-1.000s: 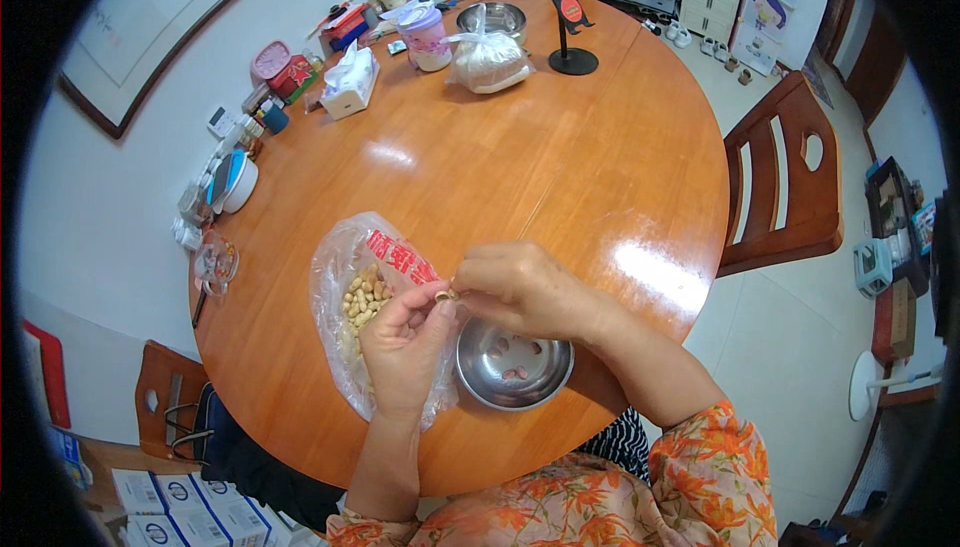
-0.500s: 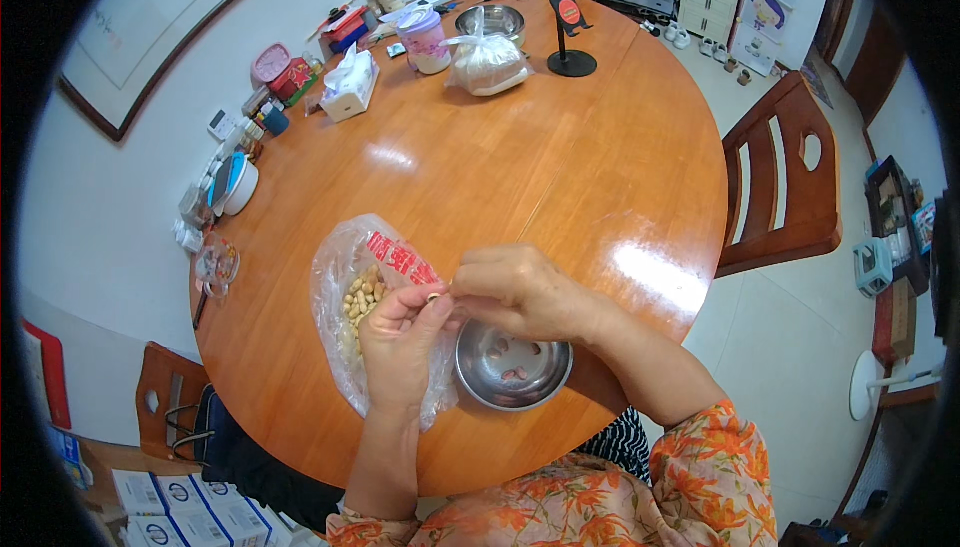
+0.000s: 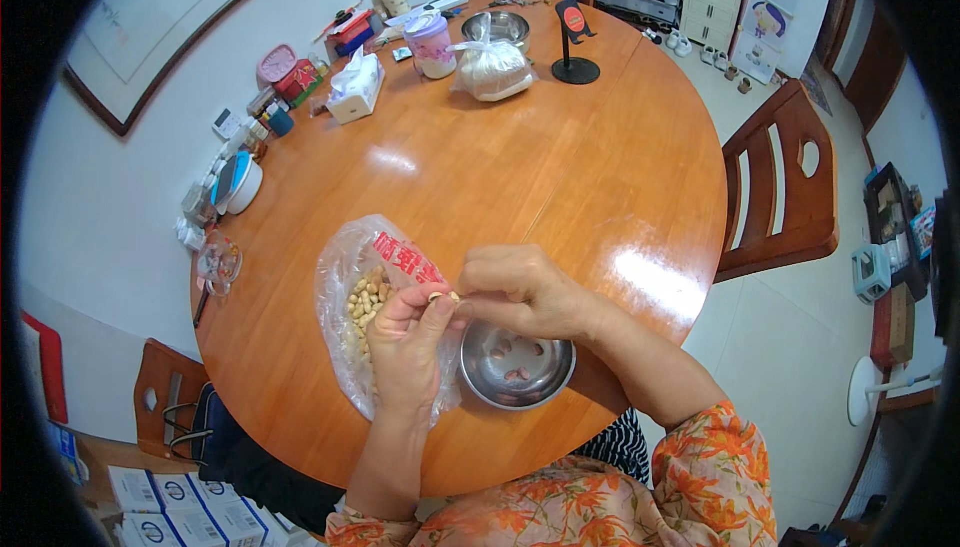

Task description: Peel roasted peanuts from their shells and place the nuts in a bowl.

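Note:
Both my hands meet above the gap between a plastic bag and a steel bowl. Thumb and finger of my left hand (image 3: 408,342) pinch a peanut (image 3: 437,297), whose pale shell shows at the fingertips. My right hand (image 3: 525,292) is closed at the same spot, its fingertips against the peanut. Beneath my left hand lies the clear plastic bag (image 3: 338,277) with red print, holding many unshelled peanuts (image 3: 366,297). Partly under my right hand stands the shiny steel bowl (image 3: 518,394), with several reddish kernels (image 3: 517,374) on its bottom.
Across the round wooden table (image 3: 590,167) stand a tissue box (image 3: 356,97), a lidded pink cup (image 3: 430,47), a tied bag of white stuff (image 3: 493,72), another steel bowl (image 3: 497,29) and a black phone stand (image 3: 575,70). A wooden chair (image 3: 785,187) stands at the right.
My fingers have shifted slightly on the peanut, and more of its pale shell shows between both hands. The whole view has moved a little.

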A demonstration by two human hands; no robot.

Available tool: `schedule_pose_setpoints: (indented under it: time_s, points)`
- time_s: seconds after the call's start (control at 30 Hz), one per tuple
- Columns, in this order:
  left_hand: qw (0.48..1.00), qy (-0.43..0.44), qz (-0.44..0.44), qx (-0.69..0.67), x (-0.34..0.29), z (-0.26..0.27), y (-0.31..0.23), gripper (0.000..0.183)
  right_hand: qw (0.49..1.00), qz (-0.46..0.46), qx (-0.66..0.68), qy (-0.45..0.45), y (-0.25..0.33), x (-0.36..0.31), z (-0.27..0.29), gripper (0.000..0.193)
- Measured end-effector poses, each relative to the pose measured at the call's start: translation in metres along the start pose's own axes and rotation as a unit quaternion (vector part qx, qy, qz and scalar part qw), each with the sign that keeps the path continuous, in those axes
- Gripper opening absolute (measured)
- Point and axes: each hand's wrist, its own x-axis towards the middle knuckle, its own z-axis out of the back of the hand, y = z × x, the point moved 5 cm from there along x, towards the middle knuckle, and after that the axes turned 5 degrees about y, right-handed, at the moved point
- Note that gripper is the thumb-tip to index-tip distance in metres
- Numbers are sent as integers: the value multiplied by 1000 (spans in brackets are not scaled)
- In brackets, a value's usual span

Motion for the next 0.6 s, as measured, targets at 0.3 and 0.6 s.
schedule_pose_setpoints:
  time_s: [0.3, 0.6]
  points:
    - [999, -2, -25, 43, 1, 11, 1, 13, 998, -54, 27, -5, -3, -2, 0, 16]
    - [990, 5, -63, 128, 0, 3, -7, 18, 996, -49, -27, -66, 0, -1, -2, 12]
